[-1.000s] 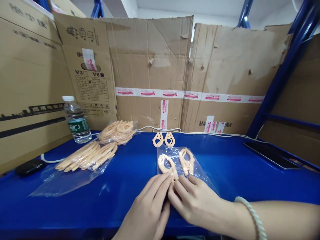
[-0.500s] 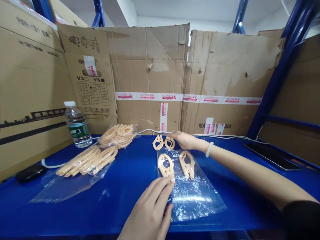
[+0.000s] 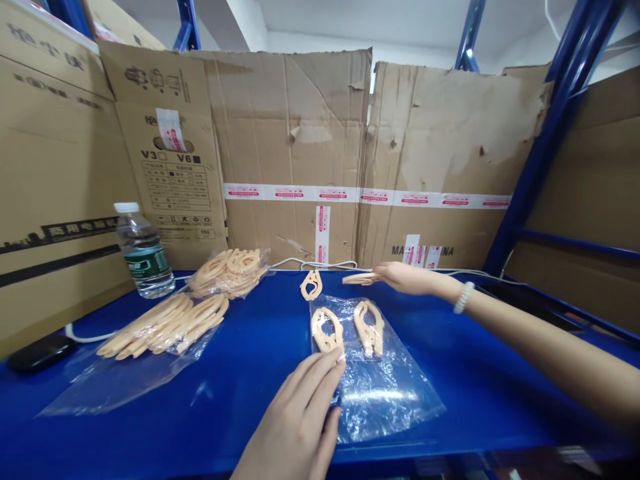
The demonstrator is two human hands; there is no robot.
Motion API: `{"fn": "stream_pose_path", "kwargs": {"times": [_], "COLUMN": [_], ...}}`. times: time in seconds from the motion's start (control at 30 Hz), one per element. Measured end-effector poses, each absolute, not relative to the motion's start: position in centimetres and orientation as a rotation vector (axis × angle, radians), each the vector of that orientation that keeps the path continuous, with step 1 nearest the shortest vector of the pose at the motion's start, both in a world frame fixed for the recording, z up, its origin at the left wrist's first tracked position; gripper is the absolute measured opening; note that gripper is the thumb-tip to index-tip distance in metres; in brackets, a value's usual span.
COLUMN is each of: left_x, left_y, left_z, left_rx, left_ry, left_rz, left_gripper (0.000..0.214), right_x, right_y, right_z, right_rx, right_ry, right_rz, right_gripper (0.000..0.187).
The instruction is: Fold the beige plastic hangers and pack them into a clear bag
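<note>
At the far side of the blue worktop (image 3: 225,407), the right hand (image 3: 406,277) pinches one end of a flat peach plastic clip (image 3: 361,278) in its fingertips. The clip is held just clear of the surface, level and edge-on. Near the person, the left hand (image 3: 300,421) lies open and flat and grips nothing. Its fingertips press the near-left corner of a clear bag (image 3: 385,393) and touch one of the clips there.

The step looks like the pick-up of a loose clip while the bag is pinned in place. Since the grip is only on the clip's tip, any move with it calls for a steady pinch, and for firm pressure on the slippery bag.

- **Loose clips:** four. One is held, a second clip (image 3: 311,285) lies on the worktop left of it, and a pair of clips (image 3: 324,330) sits at the bag's far end; whether inside or on top is unclear.
- **Bagged bundles:** two bagged bundles (image 3: 230,269) of clips lie at the far left.
- **Bottles:** one water bottle (image 3: 143,252) stands beside them.
</note>
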State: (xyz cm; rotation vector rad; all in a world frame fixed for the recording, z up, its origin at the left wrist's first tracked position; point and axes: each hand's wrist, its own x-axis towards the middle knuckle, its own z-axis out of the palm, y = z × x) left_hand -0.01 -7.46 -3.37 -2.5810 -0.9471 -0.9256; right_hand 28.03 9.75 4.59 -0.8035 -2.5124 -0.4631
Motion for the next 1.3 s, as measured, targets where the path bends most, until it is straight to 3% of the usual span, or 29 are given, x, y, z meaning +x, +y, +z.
{"fn": "stream_pose_path", "kwargs": {"times": [0.1, 0.2, 0.3, 0.43, 0.73, 0.9, 1.13, 1.3], "left_x": [0.1, 0.2, 0.2, 0.1, 0.1, 0.3, 0.2, 0.1], "left_y": [-7.4, -7.4, -7.5, -7.5, -7.4, -7.5, -7.5, -7.3], "left_z": [-3.4, -3.4, -3.4, -3.5, -3.8, -3.6, -3.8, -3.8], "left_rx": [-2.582, -2.599, -2.603, -2.612, -2.601, -2.592, -2.585, -2.595], "left_ry": [-0.936, -0.933, -0.918, -0.908, -0.925, -0.932, -0.902, -0.878], "left_rz": [-0.903, -0.895, -0.897, -0.896, -0.906, -0.888, -0.854, -0.859], "left_gripper": [0.055, 0.056, 0.054, 0.043, 0.059, 0.064, 0.064, 0.062], "right_x": [28.9, 28.8, 28.1, 27.0, 24.4, 23.0, 22.0, 22.1], "right_y": [4.1, -2.0, -7.3, -11.2, -11.3, -9.6, -6.0, -6.5], "right_z": [6.5, 7.3, 7.0, 5.7, 2.6, 2.6, -0.6, 0.1], "right_rx": [-0.863, -0.826, -0.795, -0.685, -0.564, -0.43, -0.688, -0.67], "right_ry": [-2.52, -2.317, -2.264, -2.374, -2.26, -2.608, -2.452, -2.478], "right_rz": [-0.362, -0.4, -0.39, -0.495, -0.833, -0.965, -1.255, -1.161], "right_gripper": [0.026, 0.019, 0.011, 0.016, 0.021, 0.025, 0.024, 0.022]}}
